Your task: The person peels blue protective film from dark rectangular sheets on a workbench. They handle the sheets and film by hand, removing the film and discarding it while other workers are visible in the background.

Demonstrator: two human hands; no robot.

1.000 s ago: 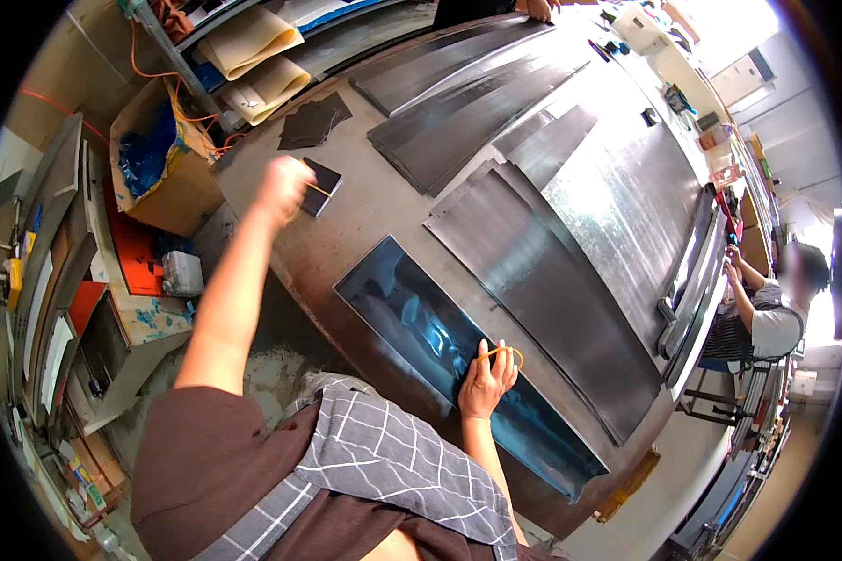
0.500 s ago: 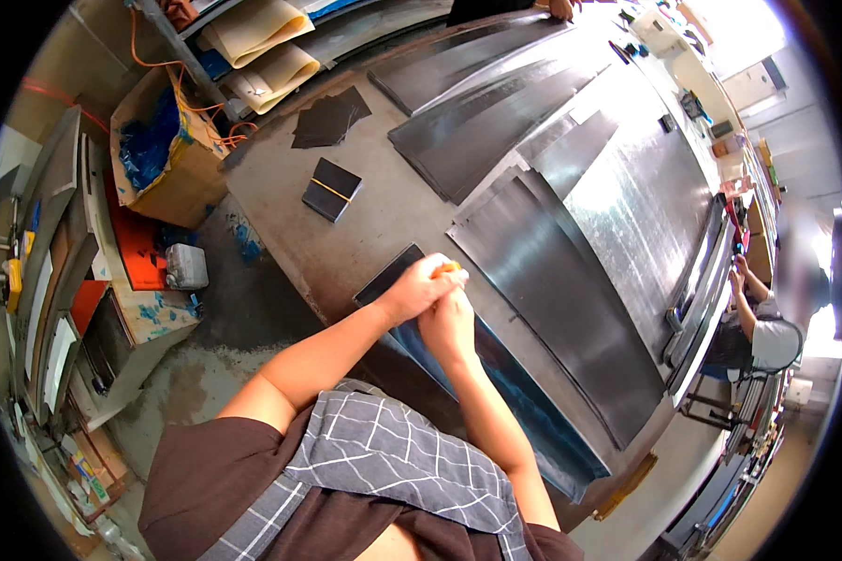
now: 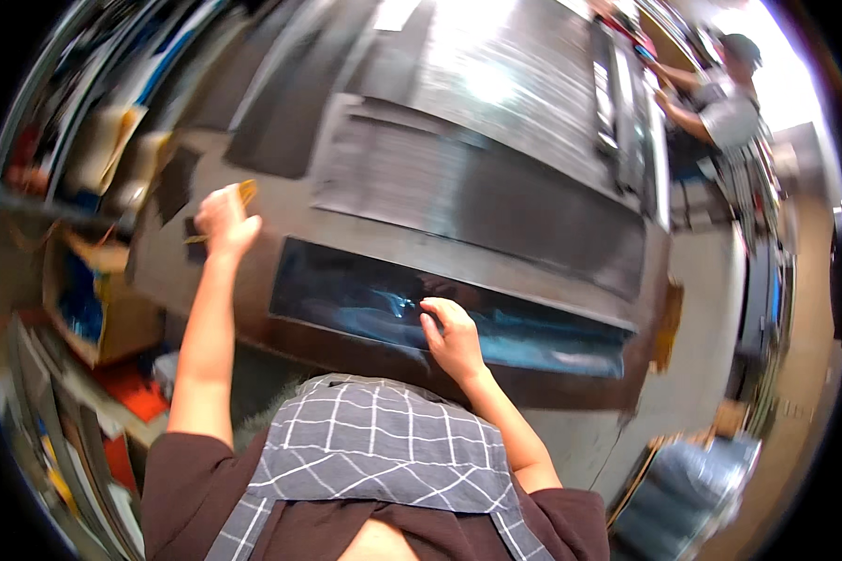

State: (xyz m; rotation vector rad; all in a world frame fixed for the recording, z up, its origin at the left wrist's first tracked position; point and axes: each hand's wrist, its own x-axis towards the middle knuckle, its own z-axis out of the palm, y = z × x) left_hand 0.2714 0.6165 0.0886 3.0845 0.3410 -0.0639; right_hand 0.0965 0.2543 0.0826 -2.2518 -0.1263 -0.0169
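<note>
My left hand is closed over the table's left part, with a yellow looped thing showing at its fingers; blur hides its exact kind. Beneath and beside that hand is the small dark stack with a yellow band round it, mostly covered. My right hand hovers over or lightly touches a long glossy dark strip with a bluish sheen. Its fingers are loosely curled, thumb and forefinger apart, and nothing shows between them. The strip lies along the near side of the table.
Large dark sheets lie in overlapping layers beyond the strip. At the far right a co-worker reaches over the table edge. A cardboard box with blue film stands left, and wrapped grey bundles lie at lower right.
My hands were together over the strip, with something yellow between them. Now they are apart: the left has gone left to the banded stack, the right stays above the strip. The view has turned right.
</note>
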